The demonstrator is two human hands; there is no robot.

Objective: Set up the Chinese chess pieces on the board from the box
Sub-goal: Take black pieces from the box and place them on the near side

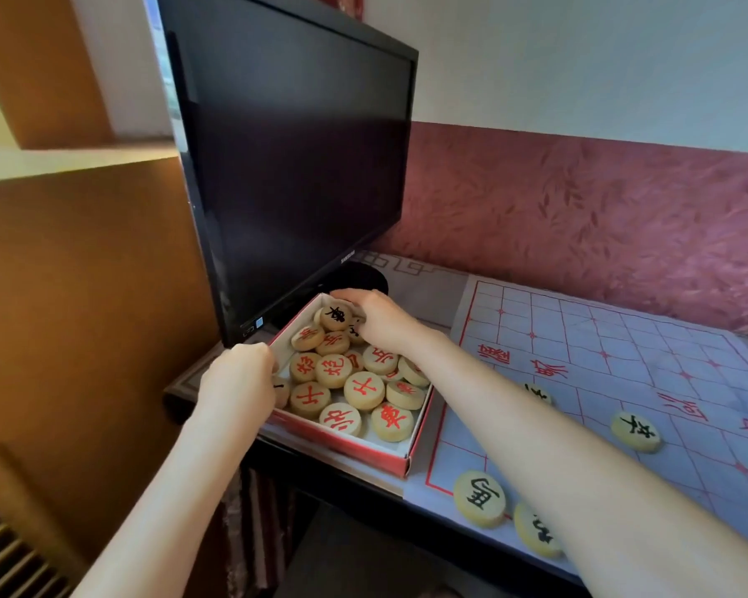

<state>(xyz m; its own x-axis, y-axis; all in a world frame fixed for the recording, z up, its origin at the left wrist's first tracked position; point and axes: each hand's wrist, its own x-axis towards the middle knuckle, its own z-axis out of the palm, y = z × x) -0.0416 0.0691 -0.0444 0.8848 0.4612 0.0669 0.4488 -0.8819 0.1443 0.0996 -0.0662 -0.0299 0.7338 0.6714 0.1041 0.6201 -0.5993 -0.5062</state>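
Pieces (364,389) mostly lie heaped in the box (366,447), left of the board (622,351). Steady its near-left wall with your left hand (238,375), grip clamped there; your right hand (374,319) curls over far black pieces, closure unclear—lift one cleanly.

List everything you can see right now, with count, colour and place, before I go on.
box: one, red outside, white inside, left of the board
pieces in box: over a dozen, cream, mostly red characters
board: one, pale with red lines, on the table at right
pieces on board: four showing, cream, black characters, near edge
monitor: one, black, behind the box
left hand: on the box's left wall
right hand: in the box's far corner, on pieces; grip hidden
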